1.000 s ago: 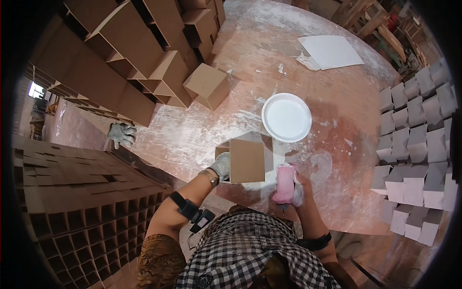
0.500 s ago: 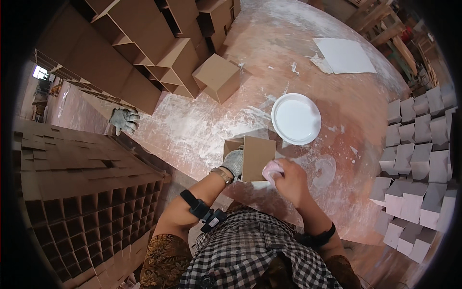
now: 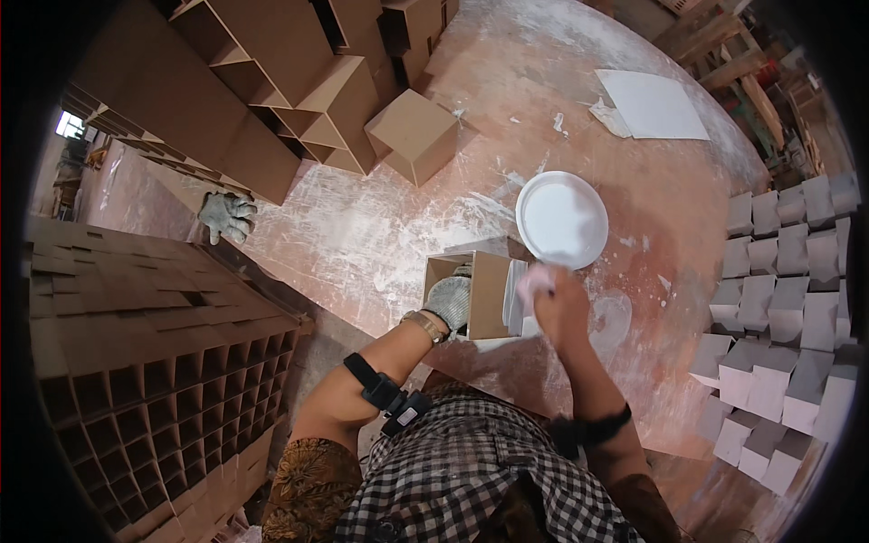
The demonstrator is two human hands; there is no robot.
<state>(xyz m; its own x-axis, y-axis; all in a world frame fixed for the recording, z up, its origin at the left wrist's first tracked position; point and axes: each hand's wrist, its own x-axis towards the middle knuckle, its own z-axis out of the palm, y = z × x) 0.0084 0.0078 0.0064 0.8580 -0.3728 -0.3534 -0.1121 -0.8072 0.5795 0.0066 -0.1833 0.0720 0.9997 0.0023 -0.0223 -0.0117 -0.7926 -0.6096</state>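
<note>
- The right hand (image 3: 563,315) has moved up beside the box (image 3: 490,297), whose right side now shows white.
- Its grip is closed round a pink bundle (image 3: 532,284); I cannot tell the left hand's (image 3: 450,301), inside the box.
- Coating seems underway at the table's (image 3: 380,244) near side; next calls for even, braced strokes.

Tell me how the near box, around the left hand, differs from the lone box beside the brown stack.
The near box has the gloved left hand inside its open side; the lone box has no hand on it. The near box shows a whitish right side; the lone box shows only brown sides. The lone box stands beside the brown stack, the near box well apart from it. Both have brown, flat faces.
</note>
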